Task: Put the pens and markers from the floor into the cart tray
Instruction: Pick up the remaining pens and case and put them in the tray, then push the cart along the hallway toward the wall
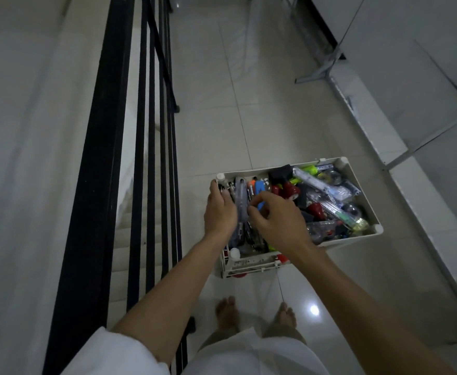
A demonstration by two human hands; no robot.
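The white cart tray (357, 240) stands on the tiled floor in front of me, packed with pens, markers, highlighters and other small items. My left hand (219, 212) hovers palm down over the tray's left end, fingers curled around a few dark pens (222, 188). A clear pen pack (240, 196) lies between my hands. My right hand (277, 216) is over the tray's middle, thumb and fingers pinched on a blue marker (260, 188). A green highlighter (309, 169) and red-capped items (292, 192) lie further right in the tray.
A black stair railing (100, 158) runs along the left, with steps going down behind it. My bare feet (227, 312) stand just before the cart. Grey metal frame legs (322, 71) rest on the floor at the upper right, beside a white raised ledge (411, 198).
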